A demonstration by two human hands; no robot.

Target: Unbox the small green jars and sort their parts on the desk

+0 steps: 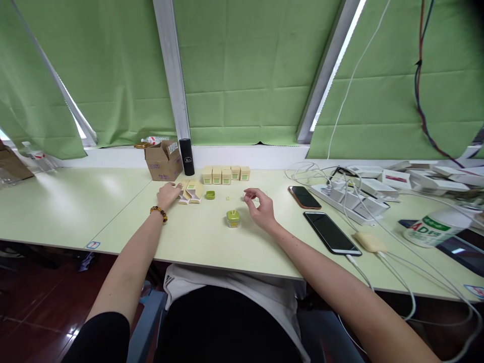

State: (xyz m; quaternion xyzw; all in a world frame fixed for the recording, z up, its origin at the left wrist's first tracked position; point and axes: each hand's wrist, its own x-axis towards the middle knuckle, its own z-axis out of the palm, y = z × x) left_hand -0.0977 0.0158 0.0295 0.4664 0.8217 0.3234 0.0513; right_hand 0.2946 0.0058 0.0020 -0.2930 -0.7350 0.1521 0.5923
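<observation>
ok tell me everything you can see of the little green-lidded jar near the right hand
The small jar has a glossy green lid with a paler raised piece on top. Its squarish body looks like clear plastic or glass; something yellowish shows at the front, too small to make out. The lid sits on the body. The jar stands upright on the pale table, left of the right hand, which is not touching it.
</observation>
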